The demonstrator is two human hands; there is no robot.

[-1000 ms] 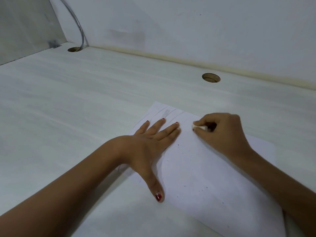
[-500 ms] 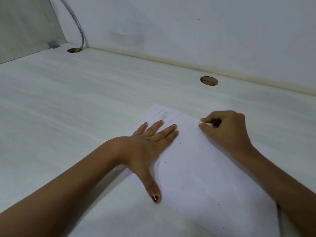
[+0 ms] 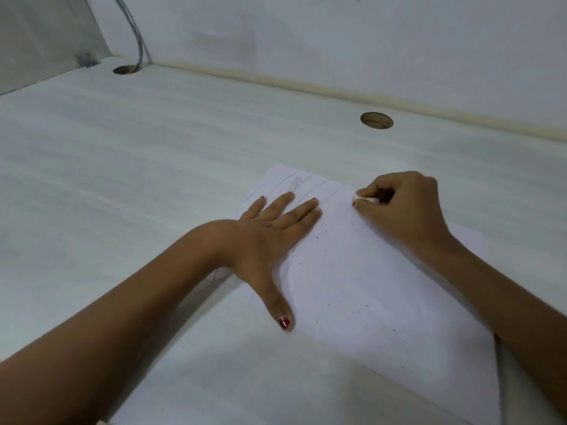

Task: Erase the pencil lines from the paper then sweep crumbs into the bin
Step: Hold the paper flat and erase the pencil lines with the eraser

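Observation:
A white sheet of paper lies on the pale desk, turned at an angle. Faint pencil lines run across its far corner. My left hand presses flat on the sheet's left part, fingers spread. My right hand is closed around a small white eraser, whose tip touches the paper near the far edge. Tiny dark crumbs are scattered over the middle of the sheet. No bin is in view.
The desk meets a white wall at the back and a grey panel at the left. One cable hole sits behind the paper; another hole at the far left has a grey cable running into it.
My right hand with the eraser has shifted back and forth along the paper's far edge, first right, then slightly left. My left hand has stayed flat on the sheet.

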